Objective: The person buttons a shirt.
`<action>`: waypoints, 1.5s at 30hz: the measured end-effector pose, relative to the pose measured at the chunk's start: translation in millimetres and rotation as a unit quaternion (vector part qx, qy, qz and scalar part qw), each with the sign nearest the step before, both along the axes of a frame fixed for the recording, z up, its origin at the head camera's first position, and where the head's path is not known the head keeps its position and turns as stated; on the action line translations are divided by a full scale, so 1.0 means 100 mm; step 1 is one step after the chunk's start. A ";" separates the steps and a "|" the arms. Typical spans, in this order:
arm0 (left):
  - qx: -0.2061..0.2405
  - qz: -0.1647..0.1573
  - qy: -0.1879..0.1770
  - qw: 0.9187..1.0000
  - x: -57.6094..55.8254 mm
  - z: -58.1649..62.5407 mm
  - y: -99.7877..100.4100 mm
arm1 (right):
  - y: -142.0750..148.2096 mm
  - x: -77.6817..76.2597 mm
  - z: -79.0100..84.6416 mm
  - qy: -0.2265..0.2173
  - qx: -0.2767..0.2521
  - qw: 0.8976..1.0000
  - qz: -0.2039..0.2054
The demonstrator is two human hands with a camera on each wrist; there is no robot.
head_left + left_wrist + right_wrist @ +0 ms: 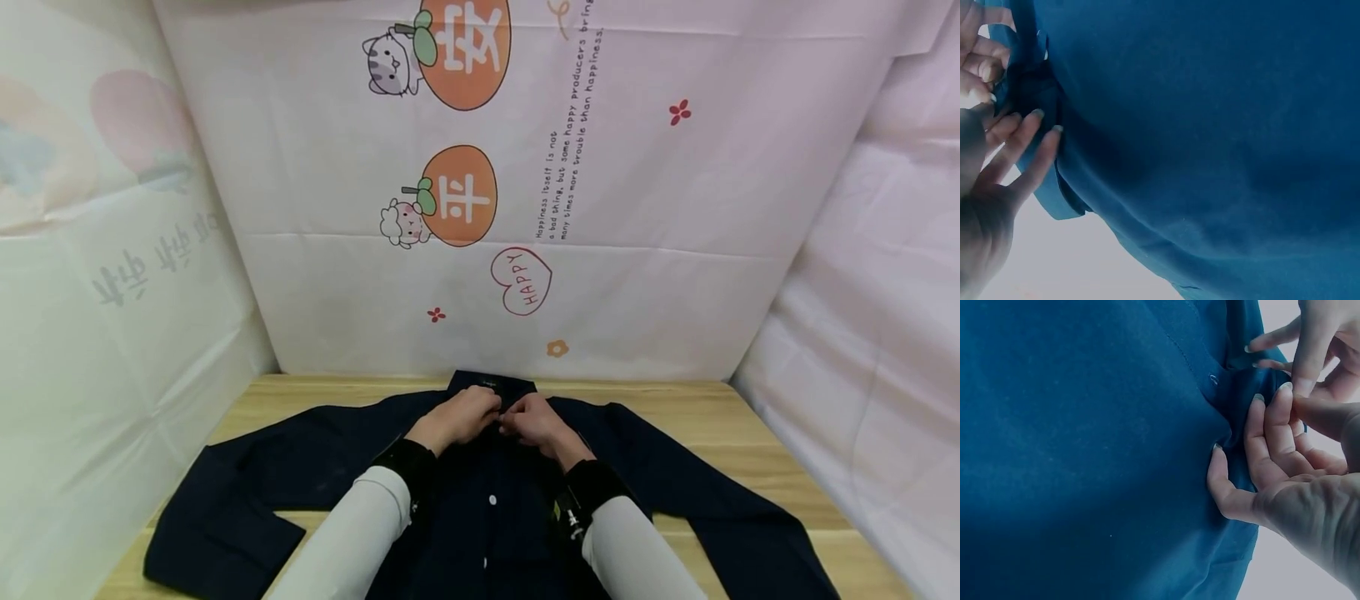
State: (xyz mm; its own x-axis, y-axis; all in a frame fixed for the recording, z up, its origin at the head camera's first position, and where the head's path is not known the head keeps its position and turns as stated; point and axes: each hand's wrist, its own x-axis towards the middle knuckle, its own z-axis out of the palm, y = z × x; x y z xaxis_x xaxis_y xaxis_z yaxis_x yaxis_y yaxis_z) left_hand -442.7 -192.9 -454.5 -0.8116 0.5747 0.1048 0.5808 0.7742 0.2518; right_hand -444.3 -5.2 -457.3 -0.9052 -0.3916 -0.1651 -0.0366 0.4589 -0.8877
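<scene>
Left hand (pixel 463 414) and right hand (pixel 536 423) are pinching the navy cloth shirt (pixel 450 533) below its collar (pixel 517 387), seemingly buttoning; next is needing alignment.

On the white backdrop (pixel 637 308), "安" and "平" are being displayed on two orange fruits (pixel 468 225) and "HAPPY" inside a heart (pixel 522 282). "Happiness itself is not a bad thing…" (pixel 566 167) is being shown beside them.

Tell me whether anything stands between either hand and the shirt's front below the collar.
Nothing visible does. The left hand and right hand meet at the shirt just below its collar, and both wrist views show fingers directly on the shirt, with no other object between.
</scene>
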 end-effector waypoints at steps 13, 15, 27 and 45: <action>0.167 0.096 -0.140 0.971 0.07 -0.08 0.02 | 0.03 -0.02 -0.08 0.023 -0.028 0.999 0.016; 0.201 0.109 -0.190 0.955 0.07 -0.09 0.02 | 0.02 -0.01 -0.08 0.024 -0.030 0.999 0.012; 0.256 0.134 -0.247 0.925 0.07 -0.09 0.00 | -0.05 -0.01 -0.07 0.023 -0.007 1.000 -0.020; 0.110 0.126 -0.181 0.969 0.37 -0.27 0.03 | -0.11 0.14 -0.17 0.163 0.224 0.960 0.040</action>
